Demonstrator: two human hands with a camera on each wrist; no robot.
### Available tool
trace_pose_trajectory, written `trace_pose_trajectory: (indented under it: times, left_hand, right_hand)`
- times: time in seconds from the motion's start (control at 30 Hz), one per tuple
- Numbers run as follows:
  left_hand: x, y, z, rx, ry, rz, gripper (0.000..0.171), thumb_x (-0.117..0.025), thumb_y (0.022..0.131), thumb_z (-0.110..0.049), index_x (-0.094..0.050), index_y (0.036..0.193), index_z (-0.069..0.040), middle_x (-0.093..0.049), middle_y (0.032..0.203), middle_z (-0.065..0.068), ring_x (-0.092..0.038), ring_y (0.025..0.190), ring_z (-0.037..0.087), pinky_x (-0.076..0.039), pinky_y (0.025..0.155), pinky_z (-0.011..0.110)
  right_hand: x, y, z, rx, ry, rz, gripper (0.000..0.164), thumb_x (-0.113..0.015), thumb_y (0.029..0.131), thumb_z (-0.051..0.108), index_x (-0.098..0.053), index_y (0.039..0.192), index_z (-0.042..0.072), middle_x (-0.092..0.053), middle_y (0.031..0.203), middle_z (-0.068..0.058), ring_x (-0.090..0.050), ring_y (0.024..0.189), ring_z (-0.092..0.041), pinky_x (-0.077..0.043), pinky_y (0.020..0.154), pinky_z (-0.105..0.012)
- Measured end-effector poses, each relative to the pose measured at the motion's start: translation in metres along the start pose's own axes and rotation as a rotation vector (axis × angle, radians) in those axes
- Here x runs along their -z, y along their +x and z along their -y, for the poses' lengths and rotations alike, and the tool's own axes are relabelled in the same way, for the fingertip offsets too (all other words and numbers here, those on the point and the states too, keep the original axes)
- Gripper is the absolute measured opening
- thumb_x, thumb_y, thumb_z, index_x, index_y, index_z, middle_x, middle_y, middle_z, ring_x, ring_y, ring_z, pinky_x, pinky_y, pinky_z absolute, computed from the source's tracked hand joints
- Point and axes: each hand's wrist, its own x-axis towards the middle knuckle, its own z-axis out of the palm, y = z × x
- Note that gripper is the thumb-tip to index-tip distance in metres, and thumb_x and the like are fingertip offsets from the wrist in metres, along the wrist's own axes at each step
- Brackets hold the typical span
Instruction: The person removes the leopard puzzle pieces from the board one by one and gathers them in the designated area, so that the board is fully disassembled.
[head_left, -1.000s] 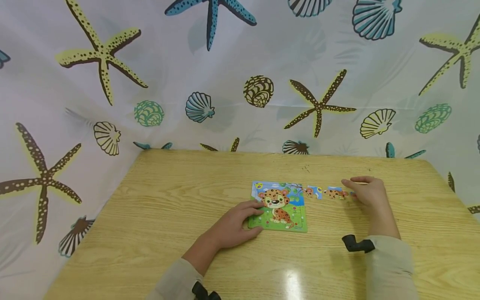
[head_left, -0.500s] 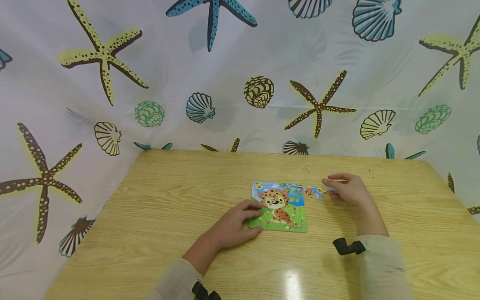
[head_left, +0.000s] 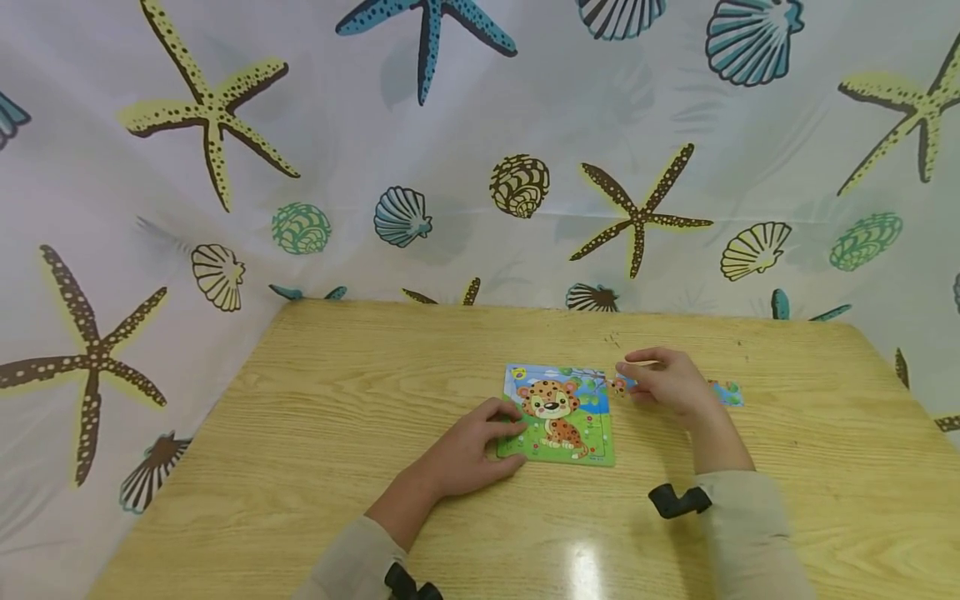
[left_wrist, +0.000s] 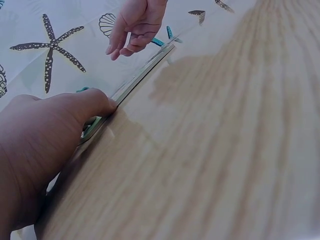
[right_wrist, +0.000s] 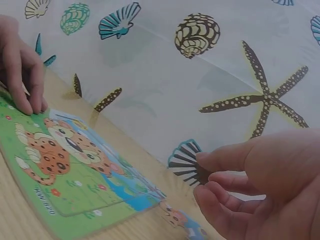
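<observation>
A jigsaw puzzle board (head_left: 577,427) with a spotted leopard cub on green grass lies flat on the table. My left hand (head_left: 471,450) rests at its left side, fingertips on the picture and thumb along the lower left edge. In the left wrist view that thumb touches the thin edge of the board (left_wrist: 144,71). To the right of the board, my right hand (head_left: 663,382) hovers over a row of loose puzzle pieces, partly covering them. One puzzle piece (head_left: 619,386) shows left of its fingertips, another piece (head_left: 729,392) beyond the wrist. Nothing shows between its thumb and fingers (right_wrist: 227,192).
The wooden table (head_left: 337,375) reaches back to a white curtain (head_left: 465,150) printed with starfish and shells. A black wrist camera (head_left: 678,501) sits on the right sleeve, and another (head_left: 411,583) on the left one.
My right hand has moved left along the row of pieces towards the board, uncovering pieces at the row's right end and covering those nearer the board. My left hand has stayed put.
</observation>
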Motion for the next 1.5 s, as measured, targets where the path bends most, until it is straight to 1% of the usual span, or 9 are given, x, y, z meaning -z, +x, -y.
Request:
trace_pose_trajectory:
  times: [0.17,0.37,0.5,0.67,0.83,0.93,1.07,1.27,1.5]
  left_hand:
    - [0.0,0.001,0.001,0.006,-0.02,-0.007,0.046,-0.073,0.092,-0.028,-0.066,0.13,-0.003,-0.053,0.137,0.005,-0.053,0.13,0.021,-0.048,0.107,0.039]
    - [0.003,0.001,0.001,0.026,-0.071,-0.037,0.044,-0.076,0.089,-0.025,-0.069,0.125,-0.001,-0.048,0.147,0.012,-0.049,0.137,0.03,-0.043,0.114,0.041]
    - [0.004,0.001,0.0,0.059,-0.119,-0.039,0.043,-0.078,0.088,-0.025,-0.07,0.123,-0.001,-0.043,0.152,0.014,-0.046,0.14,0.032,-0.042,0.114,0.043]
    - [0.004,0.002,0.0,0.111,-0.113,-0.035,0.044,-0.079,0.087,-0.029,-0.071,0.123,-0.005,-0.039,0.157,0.01,-0.044,0.141,0.031,-0.042,0.114,0.046]
    - [0.003,0.002,0.0,0.144,-0.116,-0.019,0.044,-0.078,0.087,-0.032,-0.071,0.124,-0.008,-0.036,0.159,0.009,-0.044,0.14,0.031,-0.041,0.114,0.048]
    - [0.003,0.001,0.0,0.147,-0.118,-0.013,0.044,-0.078,0.087,-0.032,-0.071,0.124,-0.009,-0.036,0.159,0.009,-0.043,0.141,0.032,-0.041,0.114,0.05]
    - [0.004,0.0,-0.001,0.139,-0.115,-0.018,0.043,-0.078,0.087,-0.032,-0.072,0.123,-0.008,-0.04,0.157,0.009,-0.042,0.142,0.033,-0.04,0.114,0.051]
    - [0.003,0.0,0.0,0.132,-0.111,-0.019,0.041,-0.077,0.088,-0.032,-0.073,0.122,-0.009,-0.042,0.154,0.008,-0.044,0.14,0.031,-0.042,0.113,0.049]
    - [0.003,0.0,0.0,0.135,-0.118,-0.031,0.04,-0.078,0.087,-0.031,-0.074,0.12,-0.009,-0.04,0.155,0.008,-0.045,0.139,0.031,-0.042,0.112,0.049]
  right_hand:
    - [-0.007,0.0,0.003,0.021,-0.023,0.048,0.051,-0.06,0.101,0.024,-0.048,0.142,-0.005,-0.063,0.123,-0.024,-0.066,0.085,-0.018,-0.06,0.081,-0.03]
    - [-0.017,0.003,0.005,0.045,-0.025,0.116,0.051,-0.059,0.102,0.022,-0.046,0.144,-0.004,-0.061,0.126,-0.026,-0.065,0.085,-0.018,-0.06,0.081,-0.031]
    - [-0.027,0.005,0.007,0.051,-0.033,0.162,0.049,-0.06,0.101,0.022,-0.049,0.142,-0.004,-0.062,0.12,-0.024,-0.063,0.08,-0.017,-0.06,0.076,-0.029]
    - [-0.041,0.006,0.008,0.068,-0.044,0.229,0.046,-0.058,0.102,0.019,-0.051,0.14,-0.006,-0.063,0.121,-0.023,-0.064,0.078,-0.016,-0.06,0.074,-0.028]
    - [-0.062,0.004,0.008,0.091,-0.078,0.296,0.045,-0.057,0.102,0.018,-0.052,0.14,-0.005,-0.065,0.122,-0.024,-0.068,0.081,-0.016,-0.061,0.076,-0.031]
    - [-0.075,0.004,0.008,0.088,-0.09,0.305,0.043,-0.059,0.102,0.018,-0.054,0.138,-0.003,-0.067,0.115,-0.021,-0.069,0.079,-0.016,-0.062,0.075,-0.033]
    - [-0.089,0.004,0.009,0.097,-0.099,0.305,0.041,-0.058,0.101,0.016,-0.056,0.137,-0.003,-0.067,0.098,-0.014,-0.066,0.07,-0.015,-0.06,0.068,-0.03]
    - [-0.098,0.001,0.011,0.152,-0.146,0.346,0.041,-0.053,0.103,0.01,-0.051,0.141,-0.005,-0.057,0.073,-0.006,-0.05,0.057,-0.013,-0.043,0.054,-0.025]
    - [-0.103,0.0,0.011,0.147,-0.2,0.297,0.04,-0.053,0.103,0.013,-0.052,0.141,0.0,-0.056,0.069,-0.004,-0.049,0.054,-0.013,-0.041,0.052,-0.026]
